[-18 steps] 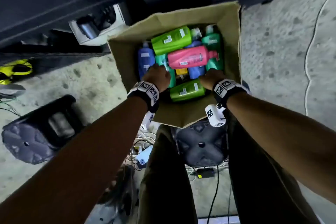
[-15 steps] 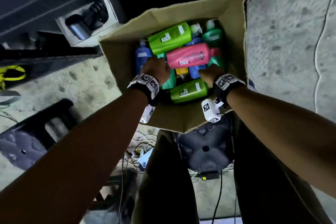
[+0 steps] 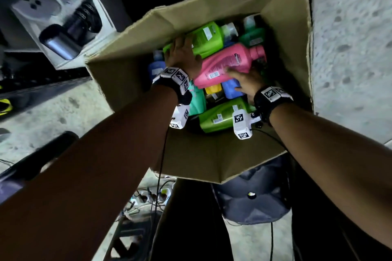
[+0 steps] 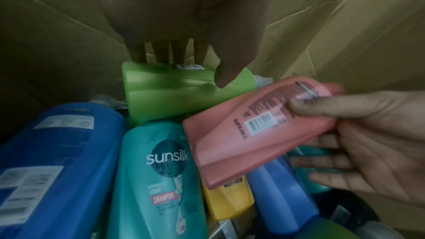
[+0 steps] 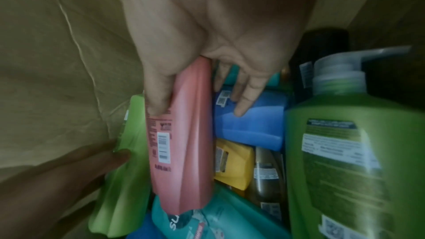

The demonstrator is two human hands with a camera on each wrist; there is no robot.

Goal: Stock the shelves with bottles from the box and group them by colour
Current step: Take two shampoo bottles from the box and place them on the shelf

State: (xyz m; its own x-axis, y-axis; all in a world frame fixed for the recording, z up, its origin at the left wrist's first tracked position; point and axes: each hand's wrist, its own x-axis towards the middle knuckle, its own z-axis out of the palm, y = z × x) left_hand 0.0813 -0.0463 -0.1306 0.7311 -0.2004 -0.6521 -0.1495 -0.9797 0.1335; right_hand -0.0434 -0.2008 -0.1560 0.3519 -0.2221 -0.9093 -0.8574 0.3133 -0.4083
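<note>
An open cardboard box (image 3: pixel 212 159) holds several lying bottles. My left hand (image 3: pixel 182 48) reaches to the far left of the pile. There it grips the base end of a light green bottle (image 4: pixel 170 95), fingers over its far edge and thumb on the near face. My right hand (image 3: pixel 239 76) grips a pink bottle (image 3: pixel 224 63) beside it, with the thumb (image 5: pixel 158 104) on the label side and the fingers underneath. The pink bottle (image 4: pixel 241 134) is tilted, its base end raised above the others. Blue (image 4: pixel 57 161), teal (image 4: pixel 156 179) and yellow (image 4: pixel 230 201) bottles lie beneath.
A second green pump bottle (image 3: pixel 220 116) lies at the box's near side. The box sits on a black stool (image 3: pixel 252 197) between my legs. A white product box (image 3: pixel 63 27) lies at the upper left, cables (image 3: pixel 148 197) trail on the concrete floor, and dark shelving runs along the top.
Both hands have moved deeper into the box. The left went from the teal and blue bottles to the light green one; the right left the box's near side and took hold of the pink bottle.
</note>
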